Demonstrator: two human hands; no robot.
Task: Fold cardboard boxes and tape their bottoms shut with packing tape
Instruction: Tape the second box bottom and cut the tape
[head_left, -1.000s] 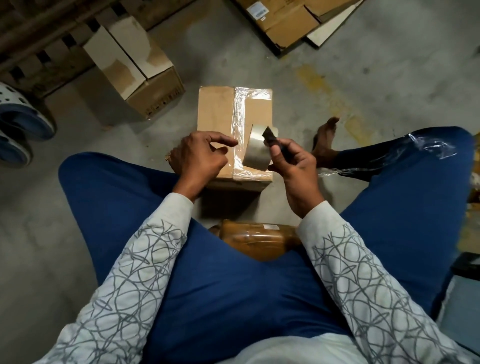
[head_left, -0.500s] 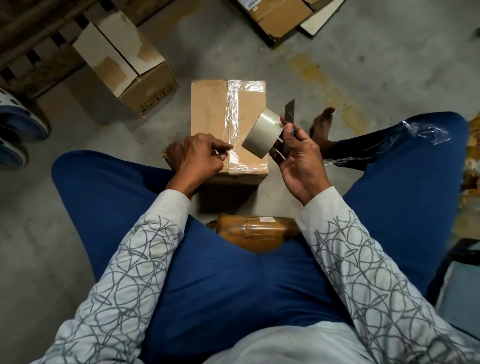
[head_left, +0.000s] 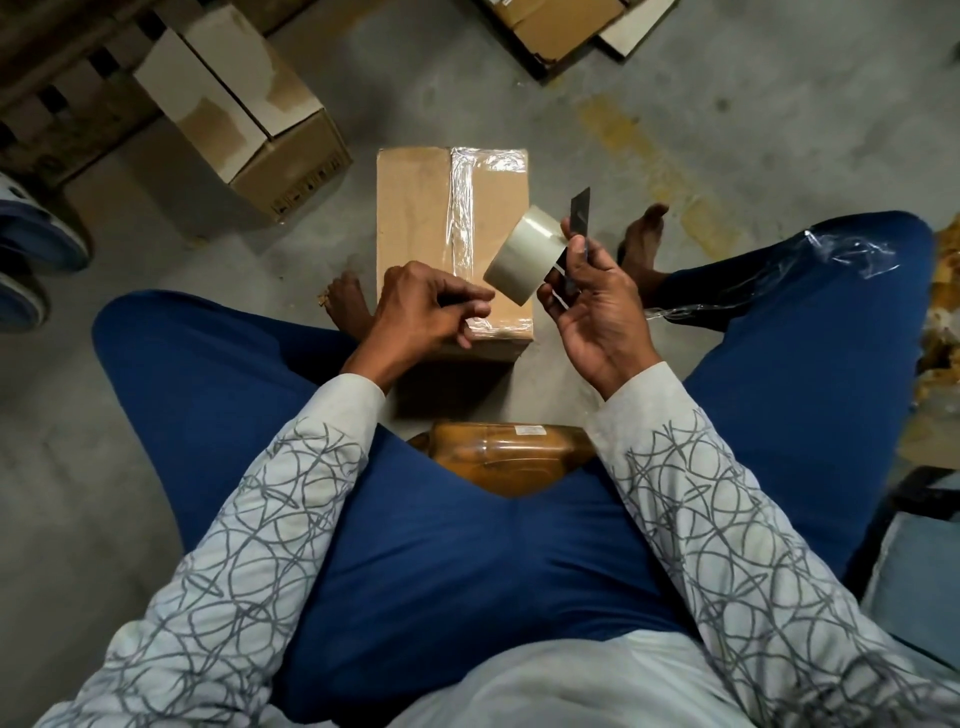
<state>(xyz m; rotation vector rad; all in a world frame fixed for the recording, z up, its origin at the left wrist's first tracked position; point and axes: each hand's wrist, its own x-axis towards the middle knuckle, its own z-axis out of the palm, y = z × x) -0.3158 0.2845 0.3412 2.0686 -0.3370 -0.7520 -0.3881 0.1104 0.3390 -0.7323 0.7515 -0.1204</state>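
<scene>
On my feed the person sits on the concrete floor (head_left: 779, 130), legs apart, w/ the cardboard box (head_left: 415, 223) standing on the floor btw the bare feet (head_left: 641, 244). A strip of clear tape (head_left: 462, 208) runs down the box's top face from far edge to near edge, wrinkled at both ends.

The left hand (head_left: 421, 312) sits at the near end of that strip, fingers curled, thumb and forefinger tips close together. I can't tell if they nip the tape or just press on it.

The right hand (head_left: 597, 317) is raised just right of the box's near corner, palm toward me. It grips the tape roll (head_left: 522, 260) and a thin dark blade (head_left: 580, 210) together: thumb on the roll's rim, blade sticking up past the fingertips. The roll is tilted over the box's right edge, near the left hand but not touching it.

Around them:
- an open box (head_left: 291, 171) w/ flaps up, upper left
- flattened cardboard (head_left: 550, 26) at the top edge
- a brown plastic-wrapped bundle (head_left: 498, 457) btw the thighs, on the near side of the box
- crumpled clear film (head_left: 852, 249) on the right knee
- blue-and-white sandals (head_left: 36, 244) at the left edge
</scene>
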